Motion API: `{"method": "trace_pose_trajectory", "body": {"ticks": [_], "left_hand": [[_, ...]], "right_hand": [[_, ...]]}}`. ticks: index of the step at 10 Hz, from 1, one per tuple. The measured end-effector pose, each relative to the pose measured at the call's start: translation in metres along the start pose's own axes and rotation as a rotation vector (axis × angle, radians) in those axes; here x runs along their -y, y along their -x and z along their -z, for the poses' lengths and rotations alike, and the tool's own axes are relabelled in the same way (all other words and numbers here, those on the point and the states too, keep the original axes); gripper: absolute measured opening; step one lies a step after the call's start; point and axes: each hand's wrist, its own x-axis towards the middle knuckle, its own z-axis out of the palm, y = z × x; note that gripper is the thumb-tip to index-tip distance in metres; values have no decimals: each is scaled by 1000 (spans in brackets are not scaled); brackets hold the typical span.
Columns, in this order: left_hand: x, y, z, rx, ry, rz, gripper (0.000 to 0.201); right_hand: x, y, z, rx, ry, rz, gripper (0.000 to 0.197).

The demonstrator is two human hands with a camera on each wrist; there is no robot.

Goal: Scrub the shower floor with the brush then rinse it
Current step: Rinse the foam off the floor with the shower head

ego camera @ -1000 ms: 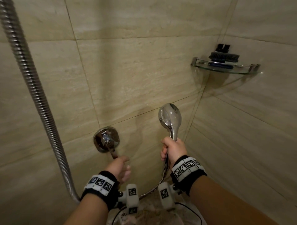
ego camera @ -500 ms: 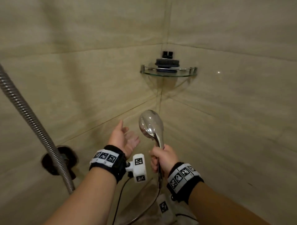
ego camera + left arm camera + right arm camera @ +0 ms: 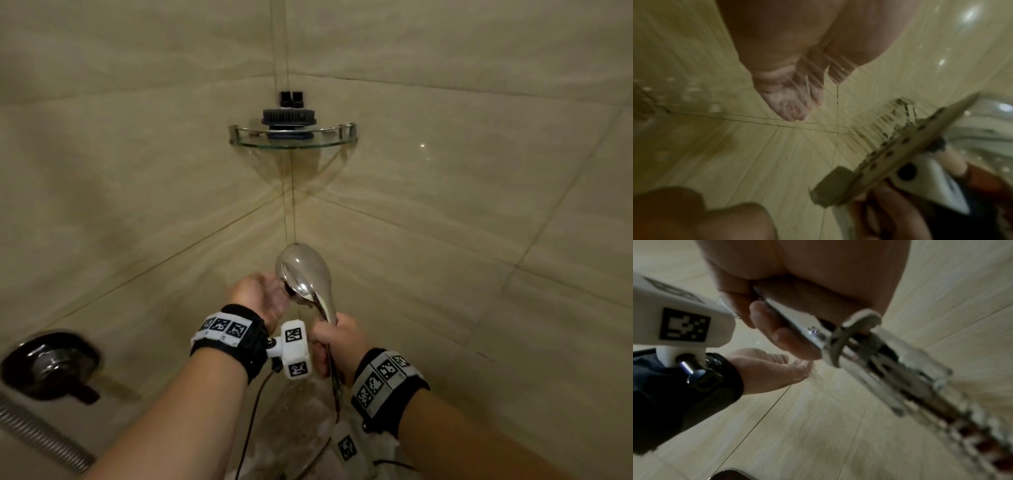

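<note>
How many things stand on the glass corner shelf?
3 visible: a round dark brush in the shelf's middle, and two small black caps behind it, in the corner. More may hide behind the brush.

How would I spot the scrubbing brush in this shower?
Find the corner where the two tiled walls meet. A glass corner shelf sits there, above the shower head. The brush is the round dark bristled disc on it, wider than the two small black caps behind it.

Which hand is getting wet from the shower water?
The left hand. It is open, palm under the spray, while the right hand grips the shower head by its handle.
</note>
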Motion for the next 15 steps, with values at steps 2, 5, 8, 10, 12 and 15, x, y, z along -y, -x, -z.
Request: {"method": "trace_pose_trajectory", "body": {"ticks": [2,5,8,10,12,15], "left_hand": [[31,-10,-12,-192,-240,-44,29],[67,-56,2,-229,-544,-19,21],[96,-35,-36,-282,-584,-83,33],[101,-7,-34,-256,-699,-220,30],[103,32,-28,-212,-617,-215,27],[120,103,38,30,-693,-353,18]], "right_hand": [[-11,3,25,-67,108,-44,19],[-26,0,74,-176,63,-70,11],[-36,-18,117,-163,84,-52,19],[-37,-17,133,-227,109,-5,33],[-34,8,142,-306,225,51,28],[-61,95,110,-475,385,79,19]]}}
